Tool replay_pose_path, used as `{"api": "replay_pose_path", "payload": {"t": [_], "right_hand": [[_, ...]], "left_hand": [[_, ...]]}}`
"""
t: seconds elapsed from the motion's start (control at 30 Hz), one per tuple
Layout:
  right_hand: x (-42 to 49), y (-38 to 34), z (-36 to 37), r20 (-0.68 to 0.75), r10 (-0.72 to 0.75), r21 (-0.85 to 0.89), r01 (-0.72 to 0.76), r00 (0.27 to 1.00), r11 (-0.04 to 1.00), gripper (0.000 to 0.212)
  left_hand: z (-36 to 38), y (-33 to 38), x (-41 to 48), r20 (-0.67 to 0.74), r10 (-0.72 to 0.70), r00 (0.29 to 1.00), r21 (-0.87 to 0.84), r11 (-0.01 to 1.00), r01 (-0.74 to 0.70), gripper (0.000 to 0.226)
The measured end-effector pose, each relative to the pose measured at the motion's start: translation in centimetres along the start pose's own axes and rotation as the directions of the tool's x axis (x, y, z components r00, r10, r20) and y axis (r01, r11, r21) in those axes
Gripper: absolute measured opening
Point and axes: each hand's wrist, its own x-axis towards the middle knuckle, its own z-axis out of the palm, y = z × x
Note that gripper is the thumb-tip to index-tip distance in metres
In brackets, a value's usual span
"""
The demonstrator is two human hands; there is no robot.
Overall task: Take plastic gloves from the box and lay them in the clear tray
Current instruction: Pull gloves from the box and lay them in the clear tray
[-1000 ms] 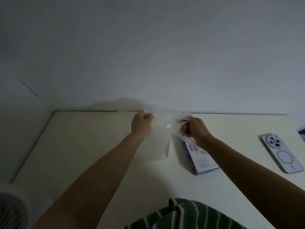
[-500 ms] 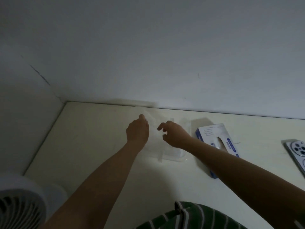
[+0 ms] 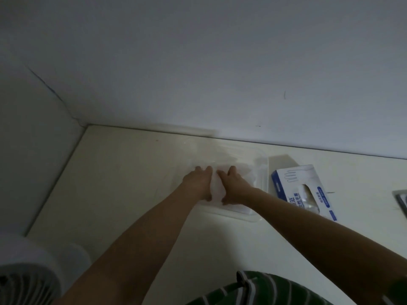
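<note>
Plastic gloves [image 3: 217, 191] under flat left hand [image 3: 198, 183], flat right hand [image 3: 235, 188]; box [image 3: 284, 183] lettering unreadable.

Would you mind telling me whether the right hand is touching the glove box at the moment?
Apart. The head view shows the right hand flat inside the clear tray, whose right wall separates it from the glove box.

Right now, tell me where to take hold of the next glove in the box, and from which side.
Pinch the plastic glove tuft showing in the top slot of the glove box, coming down from above: the box lies flat, slot facing up, beside the clear tray. The right hand is nearer.
</note>
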Motion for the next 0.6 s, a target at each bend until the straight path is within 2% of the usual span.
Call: {"api": "replay_pose_path", "payload": {"t": [0.03, 0.1, 0.27, 0.4, 0.5, 0.6], "right_hand": [[-0.1, 0.1, 0.1, 0.000, 0.015, -0.031, -0.015, 1.000, 0.999, 0.103], [-0.2, 0.6, 0.3, 0.002, 0.057, -0.079, -0.056, 0.998, 0.995, 0.104], [0.0, 0.8, 1.5, 0.015, 0.105, -0.015, -0.104, 0.994, 0.994, 0.101], [0.2, 0.7, 1.0, 0.066, 0.085, 0.004, -0.085, 0.994, 0.996, 0.108], [-0.4, 0.5, -0.6, 0.030, 0.050, 0.003, -0.050, 0.998, 0.999, 0.095], [-2.0, 0.1, -3.0, -0.205, -0.056, 0.124, 0.083, 0.977, 0.989, 0.063]], "left_hand": [[0.5, -0.6, 0.3, 0.056, -0.033, 0.998, -0.020, 0.999, 0.034, 0.086], [1.3, -1.3, 0.9, 0.081, -0.074, 0.994, -0.062, 0.995, 0.079, 0.096], [2.5, -1.6, 1.4, 0.017, -0.098, 0.995, -0.013, 0.995, 0.098, 0.098], [2.4, -1.5, 1.5, 0.045, -0.128, 0.991, -0.020, 0.991, 0.129, 0.100], [1.1, -1.2, 0.8, 0.013, -0.120, 0.993, -0.046, 0.992, 0.121, 0.076], [-0.4, 0.0, -0.5, -0.231, -0.097, 0.968, -0.014, 0.995, 0.097, 0.039]]}}
